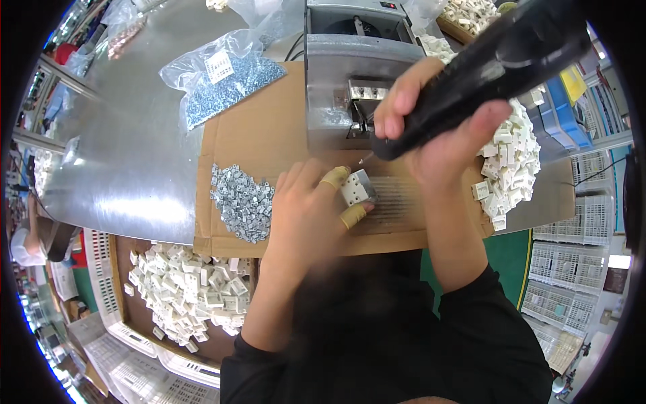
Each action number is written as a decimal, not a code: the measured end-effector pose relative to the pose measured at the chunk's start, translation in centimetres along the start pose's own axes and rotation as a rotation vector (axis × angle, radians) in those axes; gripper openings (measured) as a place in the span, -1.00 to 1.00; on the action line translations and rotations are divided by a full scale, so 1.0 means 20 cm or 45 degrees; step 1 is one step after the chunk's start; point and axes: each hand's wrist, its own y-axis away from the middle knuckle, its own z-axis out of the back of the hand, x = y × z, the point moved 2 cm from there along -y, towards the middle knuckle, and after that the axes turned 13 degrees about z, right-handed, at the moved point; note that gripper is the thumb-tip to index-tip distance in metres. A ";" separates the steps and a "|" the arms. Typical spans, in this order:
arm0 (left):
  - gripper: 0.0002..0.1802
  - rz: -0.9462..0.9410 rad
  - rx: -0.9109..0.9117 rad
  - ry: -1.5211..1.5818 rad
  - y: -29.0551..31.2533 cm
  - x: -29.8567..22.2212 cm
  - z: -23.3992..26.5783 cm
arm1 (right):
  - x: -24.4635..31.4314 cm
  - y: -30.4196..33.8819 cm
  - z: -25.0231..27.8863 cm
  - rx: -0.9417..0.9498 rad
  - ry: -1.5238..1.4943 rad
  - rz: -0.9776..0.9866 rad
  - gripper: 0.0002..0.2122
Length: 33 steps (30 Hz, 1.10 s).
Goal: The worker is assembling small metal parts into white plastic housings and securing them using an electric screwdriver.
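My left hand (306, 202), with yellow finger covers on thumb and forefinger, pinches a small white plastic block (354, 190) with several holes in its face. A grey metal piece (368, 183) lies along the block's right side. In my right hand (444, 135) is a black electric screwdriver (484, 74), gripped tilted, its bit pointing down and left. The bit's tip (361, 161) hangs just above the block, apart from it; whether it carries a screw is too small to tell. A heap of small grey metal parts (243, 202) lies left of my left hand.
Cardboard (252, 138) covers the bench. A grey machine (336, 81) stands ahead, a bag of bluish screws (232, 84) to its left. White blocks pile up at right (511, 161) and in a crate (192, 289) at lower left. Ribbed metal (397, 202) lies beside the held block.
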 end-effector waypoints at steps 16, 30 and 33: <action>-0.64 -0.151 0.104 -0.298 -0.03 -0.02 -0.05 | -0.03 0.12 -0.12 0.128 -0.013 0.026 -0.23; -0.61 -0.026 -0.112 -0.373 0.02 -0.10 -0.01 | -0.03 0.11 -0.03 0.176 -0.198 0.136 -0.46; -0.55 -0.220 -0.435 -0.190 0.12 -0.04 0.20 | 0.11 0.12 0.24 -0.148 -0.106 0.014 -0.60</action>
